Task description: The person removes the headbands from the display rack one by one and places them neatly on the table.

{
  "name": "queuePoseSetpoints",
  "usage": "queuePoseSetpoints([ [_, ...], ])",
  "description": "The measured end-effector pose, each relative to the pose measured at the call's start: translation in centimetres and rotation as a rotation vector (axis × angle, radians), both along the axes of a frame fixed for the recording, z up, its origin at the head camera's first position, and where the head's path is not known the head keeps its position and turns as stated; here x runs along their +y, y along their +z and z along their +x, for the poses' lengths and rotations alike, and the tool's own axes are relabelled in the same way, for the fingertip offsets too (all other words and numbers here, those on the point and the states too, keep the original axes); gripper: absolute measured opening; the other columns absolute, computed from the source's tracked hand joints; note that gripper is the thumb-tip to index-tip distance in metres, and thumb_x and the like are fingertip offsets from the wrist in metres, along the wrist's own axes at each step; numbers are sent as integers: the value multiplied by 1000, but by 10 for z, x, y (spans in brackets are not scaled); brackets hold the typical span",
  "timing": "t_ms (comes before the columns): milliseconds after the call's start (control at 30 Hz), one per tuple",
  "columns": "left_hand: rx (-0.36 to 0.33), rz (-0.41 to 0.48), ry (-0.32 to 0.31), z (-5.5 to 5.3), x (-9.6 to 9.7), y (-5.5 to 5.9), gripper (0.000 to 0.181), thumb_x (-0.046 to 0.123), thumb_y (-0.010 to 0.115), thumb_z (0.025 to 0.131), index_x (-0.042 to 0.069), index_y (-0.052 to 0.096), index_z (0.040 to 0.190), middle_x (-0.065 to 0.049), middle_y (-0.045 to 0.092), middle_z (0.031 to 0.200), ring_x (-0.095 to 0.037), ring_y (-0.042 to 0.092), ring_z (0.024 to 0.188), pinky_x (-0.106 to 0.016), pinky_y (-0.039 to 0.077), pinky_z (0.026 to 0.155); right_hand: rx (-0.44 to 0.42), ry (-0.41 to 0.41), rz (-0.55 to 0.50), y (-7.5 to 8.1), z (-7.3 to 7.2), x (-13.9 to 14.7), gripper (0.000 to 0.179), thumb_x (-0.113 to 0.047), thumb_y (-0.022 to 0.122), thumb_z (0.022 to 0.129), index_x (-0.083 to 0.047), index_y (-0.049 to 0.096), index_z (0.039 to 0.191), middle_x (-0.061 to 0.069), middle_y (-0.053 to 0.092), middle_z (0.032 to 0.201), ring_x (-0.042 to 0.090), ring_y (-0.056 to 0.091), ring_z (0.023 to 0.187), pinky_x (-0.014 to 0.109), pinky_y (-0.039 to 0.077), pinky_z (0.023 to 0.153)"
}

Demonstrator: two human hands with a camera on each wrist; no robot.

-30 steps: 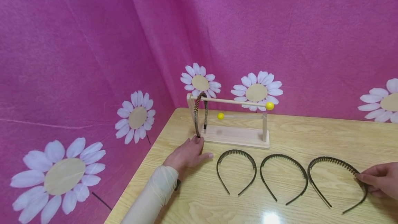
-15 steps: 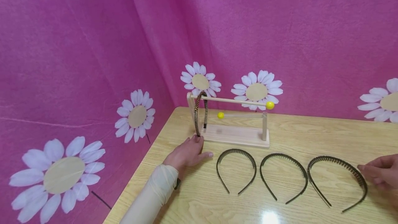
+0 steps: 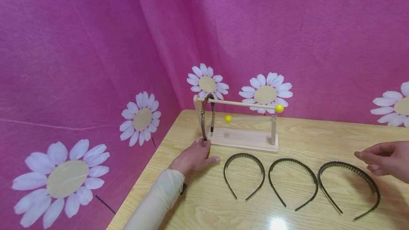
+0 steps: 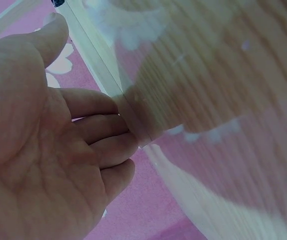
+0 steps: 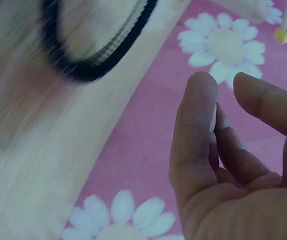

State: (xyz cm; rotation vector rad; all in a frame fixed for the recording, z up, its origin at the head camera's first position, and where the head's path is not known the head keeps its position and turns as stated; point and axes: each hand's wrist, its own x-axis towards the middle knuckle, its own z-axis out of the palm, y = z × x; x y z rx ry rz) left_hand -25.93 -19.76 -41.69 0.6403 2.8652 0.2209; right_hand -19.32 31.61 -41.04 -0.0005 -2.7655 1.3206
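A wooden headband rack [image 3: 246,139] stands near the back of the table, with a dark toothed headband [image 3: 203,118] hung over the left end of its upper rod. My left hand [image 3: 193,156] touches the left end of the rack's base; the left wrist view shows the fingers [image 4: 116,150] against the wood. Three dark headbands lie in a row: a left one [image 3: 244,155], a middle one [image 3: 314,177] and a right one [image 3: 378,196]. Above and beside the right one hovers my right hand [image 3: 391,158], its thumb and index finger apart in the right wrist view, holding nothing.
The rack's upper rod ends in a yellow ball [image 3: 279,108], its lower rod in another yellow ball [image 3: 228,118]. A pink cloth [image 3: 319,45] with white daisies hangs behind and to the left of the wooden table [image 3: 204,215].
My right hand has let go of the right headband and moved up and left over it. The left hand and the rack have stayed in place.
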Motion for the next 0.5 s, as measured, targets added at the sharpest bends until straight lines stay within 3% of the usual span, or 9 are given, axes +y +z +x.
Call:
queuePoseSetpoints([
  [133, 5, -4, 1, 0, 0, 0, 76, 56, 55, 99, -4, 44, 145, -24, 45, 147, -30, 44, 138, -43, 25, 120, -35, 67, -7, 13, 3, -20, 32, -21, 69, 98, 11, 71, 96, -2, 69, 74, 11, 67, 62, 26, 58, 57],
  [333, -6, -18, 10, 0, 1, 0, 79, 57, 53, 99, -3, 40, 149, -24, 41, 151, -29, 40, 141, -42, 24, 120, -117, 164, 42, 25, 0, -45, 41, -30, 66, 100, 10, 68, 111, 3, 70, 81, 15, 67, 69, 29, 57, 63],
  [500, -6, -15, 6, 0, 1, 0, 78, 56, 54, 99, -4, 41, 147, -25, 41, 151, -30, 41, 140, -44, 25, 120, -126, 206, 44, 31, -6, -64, 43, -35, 64, 100, 6, 69, 112, 5, 70, 86, 14, 67, 74, 29, 57, 65],
])
